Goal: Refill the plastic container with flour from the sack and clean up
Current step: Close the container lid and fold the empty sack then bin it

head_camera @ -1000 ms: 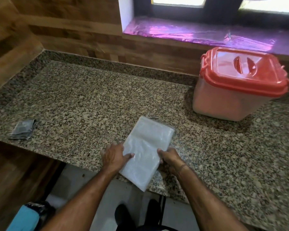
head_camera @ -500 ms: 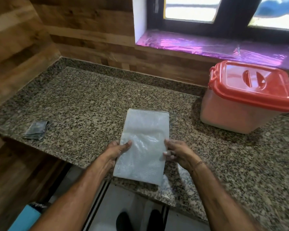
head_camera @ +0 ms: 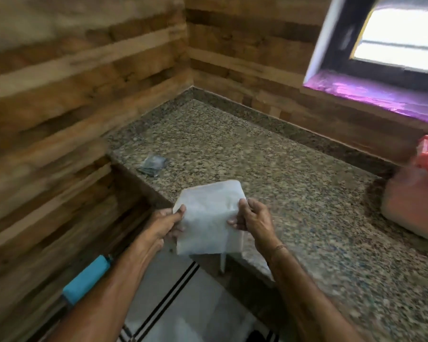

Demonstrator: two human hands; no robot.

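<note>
A folded, flat white flour sack (head_camera: pixel 208 215) is lifted off the granite counter (head_camera: pixel 294 193) at its front edge. My left hand (head_camera: pixel 166 224) pinches the sack's left side and my right hand (head_camera: pixel 253 218) grips its right side. The plastic container (head_camera: pixel 415 206), translucent with a red lid closed on it, stands on the counter at the far right, partly cut off by the frame. The picture is blurred by motion.
A small folded grey packet (head_camera: pixel 153 164) lies near the counter's left end. Wooden plank walls close off the left and back. A window sill with purple film (head_camera: pixel 381 95) runs behind. A blue object (head_camera: pixel 87 280) lies low at the left, above a white tiled floor.
Both hands have picked the folded sack up off the counter and now hold it in the air. The view has swung left, pushing the container to the right edge.
</note>
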